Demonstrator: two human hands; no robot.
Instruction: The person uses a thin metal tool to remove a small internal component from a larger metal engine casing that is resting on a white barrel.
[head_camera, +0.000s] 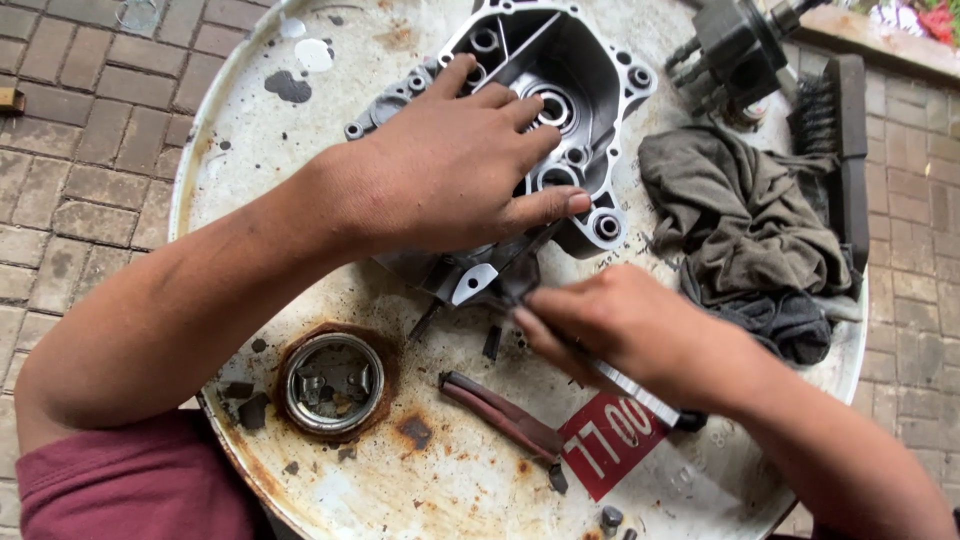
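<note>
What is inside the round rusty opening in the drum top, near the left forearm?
Inside the round opening lie a few small metal parts and some dark debris, ringed by a shiny metal rim. Whatever lies deeper under them is covered. The left hand rests on the engine casing.

Grey brick paving (60, 150), daylight.

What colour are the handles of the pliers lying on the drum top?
Dark red, seen in the head view: pliers.

Grey engine casing (585, 75) flat on drum top (250, 150)
</note>
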